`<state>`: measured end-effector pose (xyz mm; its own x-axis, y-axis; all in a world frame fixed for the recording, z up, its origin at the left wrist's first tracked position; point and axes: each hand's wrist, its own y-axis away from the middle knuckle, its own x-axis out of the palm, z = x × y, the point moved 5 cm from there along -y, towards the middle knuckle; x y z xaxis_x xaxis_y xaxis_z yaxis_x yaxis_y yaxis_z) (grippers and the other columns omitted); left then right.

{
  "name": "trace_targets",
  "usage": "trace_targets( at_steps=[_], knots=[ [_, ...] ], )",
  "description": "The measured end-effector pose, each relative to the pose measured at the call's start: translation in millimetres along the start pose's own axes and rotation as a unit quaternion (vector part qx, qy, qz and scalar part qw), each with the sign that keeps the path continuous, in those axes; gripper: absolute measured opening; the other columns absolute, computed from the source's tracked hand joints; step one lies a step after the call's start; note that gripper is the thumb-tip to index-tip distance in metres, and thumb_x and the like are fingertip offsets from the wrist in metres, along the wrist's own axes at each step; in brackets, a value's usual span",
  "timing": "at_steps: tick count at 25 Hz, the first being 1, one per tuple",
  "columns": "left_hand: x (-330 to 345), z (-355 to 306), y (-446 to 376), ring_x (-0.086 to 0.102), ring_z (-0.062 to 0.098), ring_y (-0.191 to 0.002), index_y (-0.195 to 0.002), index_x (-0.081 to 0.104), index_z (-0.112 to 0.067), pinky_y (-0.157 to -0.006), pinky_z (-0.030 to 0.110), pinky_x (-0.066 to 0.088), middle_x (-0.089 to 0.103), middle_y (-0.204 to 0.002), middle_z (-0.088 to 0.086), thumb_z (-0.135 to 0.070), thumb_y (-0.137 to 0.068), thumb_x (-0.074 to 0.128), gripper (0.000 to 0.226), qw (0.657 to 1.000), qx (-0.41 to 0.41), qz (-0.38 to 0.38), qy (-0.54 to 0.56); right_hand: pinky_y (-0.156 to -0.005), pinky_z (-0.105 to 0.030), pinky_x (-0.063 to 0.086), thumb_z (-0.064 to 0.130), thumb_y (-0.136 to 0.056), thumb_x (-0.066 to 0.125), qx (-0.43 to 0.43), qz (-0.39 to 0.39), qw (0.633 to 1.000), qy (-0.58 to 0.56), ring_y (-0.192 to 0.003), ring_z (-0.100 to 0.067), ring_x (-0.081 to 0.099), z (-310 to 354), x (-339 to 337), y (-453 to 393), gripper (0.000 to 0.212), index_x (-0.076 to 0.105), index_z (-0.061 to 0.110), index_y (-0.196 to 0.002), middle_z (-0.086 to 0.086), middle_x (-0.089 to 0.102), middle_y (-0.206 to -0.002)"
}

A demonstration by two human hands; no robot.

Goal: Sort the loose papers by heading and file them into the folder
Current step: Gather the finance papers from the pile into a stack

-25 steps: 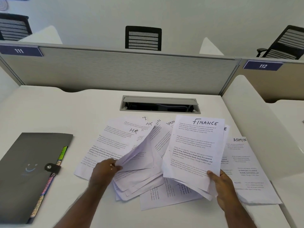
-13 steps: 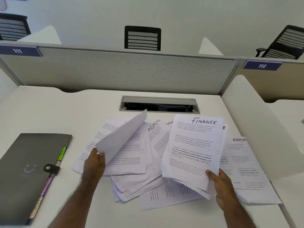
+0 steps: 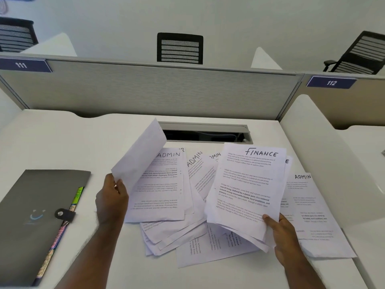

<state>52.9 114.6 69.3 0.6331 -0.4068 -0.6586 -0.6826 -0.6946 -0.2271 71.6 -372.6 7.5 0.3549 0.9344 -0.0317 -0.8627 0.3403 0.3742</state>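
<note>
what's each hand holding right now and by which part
Left hand pinches a lifted sheet at its lower corner; right hand grips the FINANCE stack by its bottom edge.

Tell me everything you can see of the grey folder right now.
The folder lies flat and closed near the desk's left front edge, apart from the papers and untouched by either hand. Its cover looks like matte grey plastic or card, with a faint blue smile mark. A dark strap with a metal snap wraps over its right edge. Coloured tabs stick out along that edge, one green tab reading HR.
</note>
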Motion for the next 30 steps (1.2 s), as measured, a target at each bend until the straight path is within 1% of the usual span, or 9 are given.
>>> trace_targets(
  at_steps=[5,9,13,17,20,22,26,28,30],
  knots=[
    [7.1,-18.3,19.7,0.064,0.05,-0.068,-0.102,0.057,-0.005,-0.059,0.044,0.049,0.068,-0.078,0.027,-0.009,-0.095,0.054,0.008,0.993,0.091,0.035,-0.07,-0.08,-0.028,0.045,-0.004,-0.09,0.062,-0.005,-0.001,1.0,0.004,-0.09,-0.005,0.06,-0.7,-1.3,-1.1,0.033,0.064,0.028,-0.096,0.02,0.065,-0.098],
    [28.8,-30.6,56.9,0.07,0.038,-0.075,-0.111,0.065,-0.019,-0.066,0.039,0.054,0.075,-0.089,0.009,-0.012,-0.093,0.056,0.021,0.975,0.151,0.125,-0.107,-0.086,-0.033,0.045,-0.003,-0.09,0.062,-0.001,0.001,1.0,0.005,-0.094,-0.007,0.061,-5.1,-1.0,-2.1,0.033,0.062,0.024,-0.109,0.017,0.066,-0.102],
    [56.4,-26.9,103.9,0.07,0.029,-0.081,-0.11,0.055,-0.03,-0.067,0.034,0.049,0.073,-0.093,-0.003,-0.018,-0.094,0.041,0.025,0.941,0.152,0.248,-0.176,-0.091,-0.037,0.043,0.0,-0.09,0.063,-0.013,-0.025,1.0,0.005,-0.098,-0.013,0.059,-4.4,-3.7,-5.5,0.037,0.059,0.026,-0.116,0.011,0.064,-0.11],
    [66.2,-18.8,137.9,0.069,0.023,-0.09,-0.119,0.048,-0.029,-0.076,0.035,0.051,0.068,-0.109,-0.005,-0.014,-0.094,0.034,0.032,0.905,0.15,0.313,-0.246,-0.093,-0.037,0.042,0.001,-0.091,0.063,-0.018,-0.03,0.999,0.011,-0.105,-0.019,0.057,-6.3,-3.0,-7.4,0.039,0.059,0.018,-0.126,0.004,0.062,-0.116],
    [63.8,-9.9,151.2,0.068,0.02,-0.097,-0.123,0.044,-0.028,-0.082,0.035,0.051,0.065,-0.114,-0.006,-0.014,-0.095,0.034,0.033,0.886,0.142,0.35,-0.269,-0.085,-0.033,0.044,0.001,-0.09,0.063,-0.005,-0.021,1.0,0.009,-0.093,-0.011,0.06,-8.5,3.1,-5.3,0.033,0.061,0.019,-0.118,0.008,0.066,-0.105],
    [60.9,-5.1,153.1,0.067,0.02,-0.099,-0.124,0.043,-0.027,-0.084,0.035,0.051,0.065,-0.114,-0.005,-0.012,-0.093,0.033,0.036,0.877,0.136,0.363,-0.284,-0.086,-0.034,0.047,0.0,-0.09,0.063,0.008,-0.003,1.0,0.01,-0.094,-0.015,0.064,-13.3,10.2,-3.7,0.027,0.065,0.018,-0.11,0.006,0.069,-0.103],
    [54.2,-2.1,154.1,0.066,0.019,-0.101,-0.127,0.044,-0.03,-0.085,0.032,0.049,0.066,-0.113,-0.005,-0.015,-0.09,0.037,0.04,0.873,0.132,0.382,-0.273,-0.093,-0.038,0.048,0.001,-0.09,0.064,0.02,0.023,0.999,0.022,-0.098,-0.022,0.066,-20.1,28.0,2.4,0.026,0.067,0.019,-0.108,0.001,0.072,-0.105],
    [51.5,-2.5,157.1,0.064,0.018,-0.105,-0.128,0.044,-0.034,-0.089,0.032,0.048,0.062,-0.118,-0.009,-0.025,-0.09,0.044,0.038,0.866,0.141,0.408,-0.253,-0.095,-0.039,0.048,0.001,-0.09,0.063,0.022,0.034,0.999,0.02,-0.1,-0.023,0.066,-21.1,38.3,5.4,0.026,0.067,0.018,-0.109,0.0,0.072,-0.106],
    [48.1,-3.2,157.1,0.063,0.017,-0.11,-0.13,0.042,-0.037,-0.092,0.032,0.047,0.058,-0.125,-0.013,-0.039,-0.089,0.053,0.043,0.846,0.141,0.444,-0.26,-0.094,-0.036,0.048,0.0,-0.089,0.063,0.019,0.039,0.999,0.021,-0.1,-0.021,0.066,-20.0,46.2,9.4,0.028,0.067,0.017,-0.111,0.001,0.072,-0.106]
  ],
)
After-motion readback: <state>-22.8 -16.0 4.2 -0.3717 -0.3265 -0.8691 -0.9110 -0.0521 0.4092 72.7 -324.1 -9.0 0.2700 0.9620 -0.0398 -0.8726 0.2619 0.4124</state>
